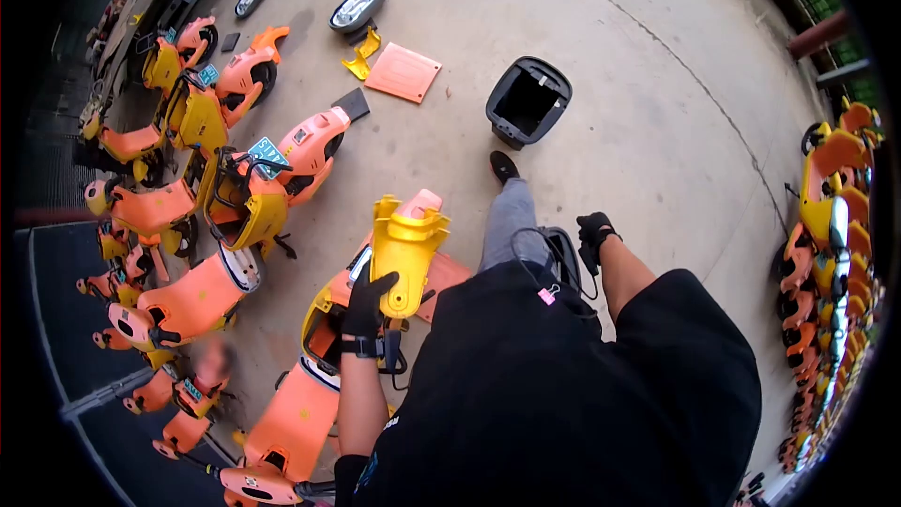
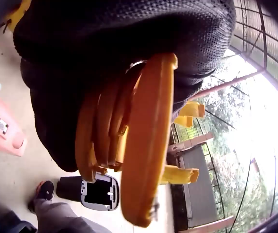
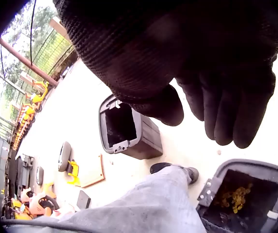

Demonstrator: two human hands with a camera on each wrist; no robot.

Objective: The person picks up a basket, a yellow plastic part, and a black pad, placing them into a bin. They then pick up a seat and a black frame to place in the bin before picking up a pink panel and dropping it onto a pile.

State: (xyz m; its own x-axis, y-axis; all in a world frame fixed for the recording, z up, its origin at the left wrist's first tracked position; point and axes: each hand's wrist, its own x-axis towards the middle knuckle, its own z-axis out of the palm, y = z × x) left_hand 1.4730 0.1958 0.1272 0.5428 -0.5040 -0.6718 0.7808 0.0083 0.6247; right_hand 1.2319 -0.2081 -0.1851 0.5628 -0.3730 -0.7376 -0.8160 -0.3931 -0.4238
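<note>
Two hands differ: the left hand (image 1: 366,304) grips the yellow panel (image 1: 409,249) near its lower end, left of frame centre, long axis pointing up the picture from the fingers, while the farther right hand (image 1: 594,233), right of centre, hangs loose-fingered, empty.

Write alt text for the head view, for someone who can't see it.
A person's gloved left hand holds a yellow part, with orange-and-yellow scooters on that side; the gloved right hand hangs empty. Ahead, an open black container stands on the concrete floor.
</note>
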